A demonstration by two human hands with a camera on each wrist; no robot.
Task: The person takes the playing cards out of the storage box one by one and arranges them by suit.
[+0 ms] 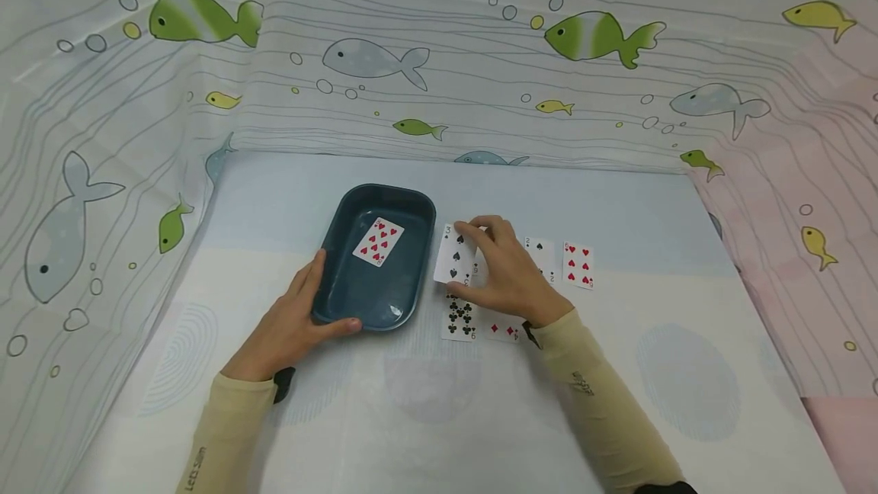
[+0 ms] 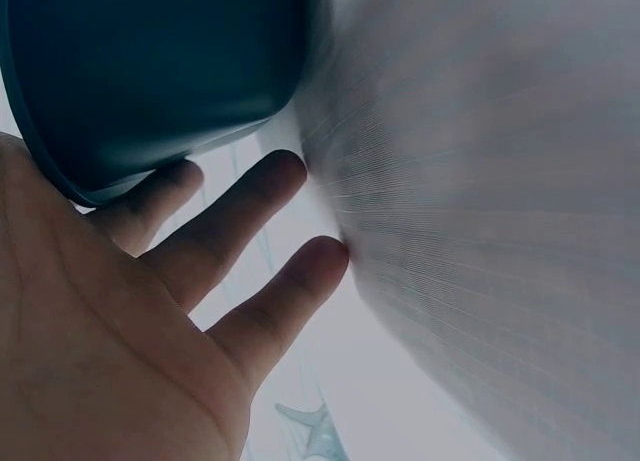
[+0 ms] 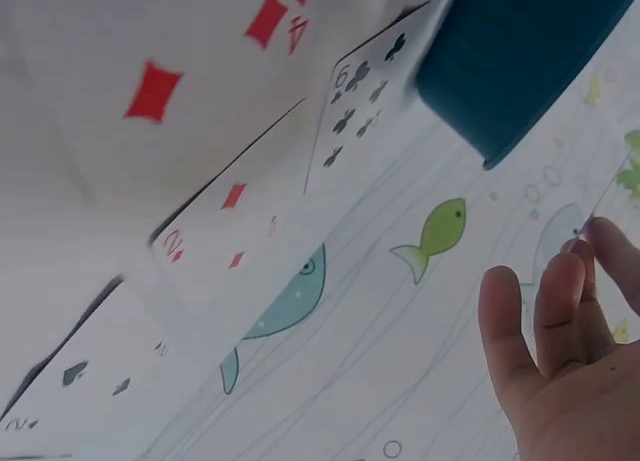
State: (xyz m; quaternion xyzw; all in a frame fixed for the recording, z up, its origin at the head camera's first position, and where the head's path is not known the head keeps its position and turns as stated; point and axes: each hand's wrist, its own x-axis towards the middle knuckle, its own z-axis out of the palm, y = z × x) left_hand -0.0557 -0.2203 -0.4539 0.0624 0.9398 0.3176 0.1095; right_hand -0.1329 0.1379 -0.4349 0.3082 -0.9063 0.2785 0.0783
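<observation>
My right hand point(image 1: 504, 269) pinches a three of spades point(image 1: 453, 256) by its upper and lower ends, beside the tray's right side. Fingers point(image 3: 557, 301) show at the lower right of the right wrist view. A dark blue tray point(image 1: 377, 299) has an eight of hearts point(image 1: 379, 242) lying face up in it. At the tray's near left corner, my left hand point(image 1: 291, 330) rests with its thumb along the near side. Its fingers point(image 2: 225, 226) extend straight along the outside in the left wrist view.
Face-up cards lie right of the tray: a clubs card point(image 1: 459, 320), a four of diamonds point(image 1: 504, 328), a two of spades point(image 1: 539, 251) and a six of hearts point(image 1: 578, 265). A two of diamonds point(image 3: 225, 221) shows in the right wrist view. Fish-print cloth point(image 1: 480, 52) rises behind.
</observation>
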